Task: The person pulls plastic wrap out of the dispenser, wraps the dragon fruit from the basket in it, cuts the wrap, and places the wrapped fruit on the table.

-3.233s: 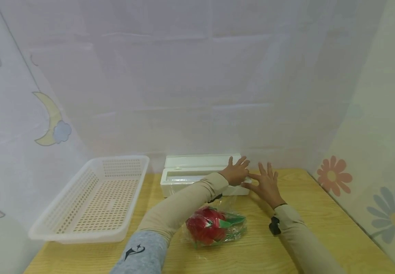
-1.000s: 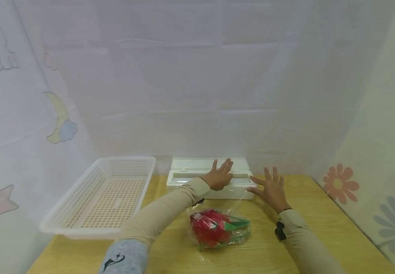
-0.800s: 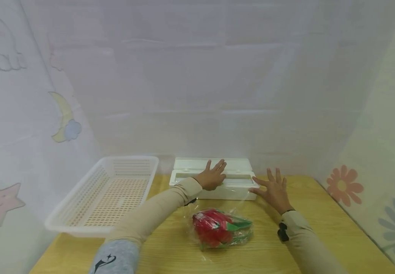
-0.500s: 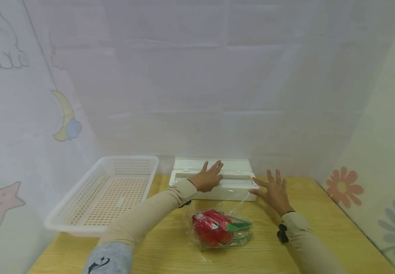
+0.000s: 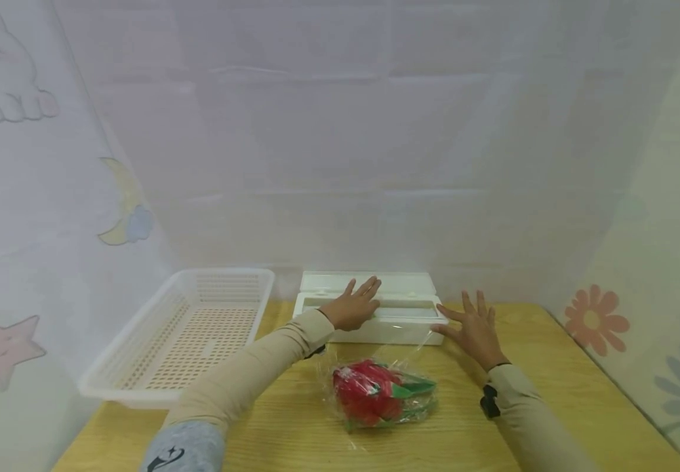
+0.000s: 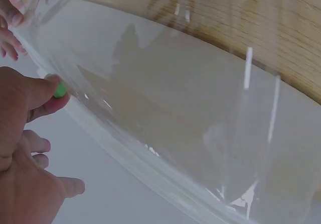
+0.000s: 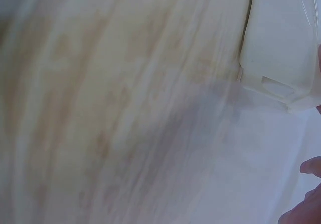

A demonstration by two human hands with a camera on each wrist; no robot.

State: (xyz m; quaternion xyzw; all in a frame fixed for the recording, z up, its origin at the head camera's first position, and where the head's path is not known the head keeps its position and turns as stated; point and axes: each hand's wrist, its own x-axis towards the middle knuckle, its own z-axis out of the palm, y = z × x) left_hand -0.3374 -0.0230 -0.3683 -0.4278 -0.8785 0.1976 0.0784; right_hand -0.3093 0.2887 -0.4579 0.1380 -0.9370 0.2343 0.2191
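Note:
A white cling film dispenser (image 5: 395, 333) stands at the back of the table, its lid (image 5: 399, 283) raised. My left hand (image 5: 351, 309) is over its long front edge, left of the middle. In the left wrist view, thumb and forefinger pinch a small green slide cutter (image 6: 60, 90) on that edge; the other fingers are spread. Clear film (image 6: 195, 118) hangs over the front. My right hand (image 5: 474, 334) holds the dispenser's right end between thumb and forefinger, other fingers raised. In front lies a red thing with green leafy tips (image 5: 369, 393), under clear film.
A white perforated plastic basket (image 5: 210, 328) sits on the left of the wooden table (image 5: 552, 393). Pale cloth (image 5: 316, 131) with printed flowers, a moon and a star hangs behind and at both sides.
My left hand has slid leftward along the dispenser from its right end to left of the middle, slowing lately. My right hand stays at the right end.

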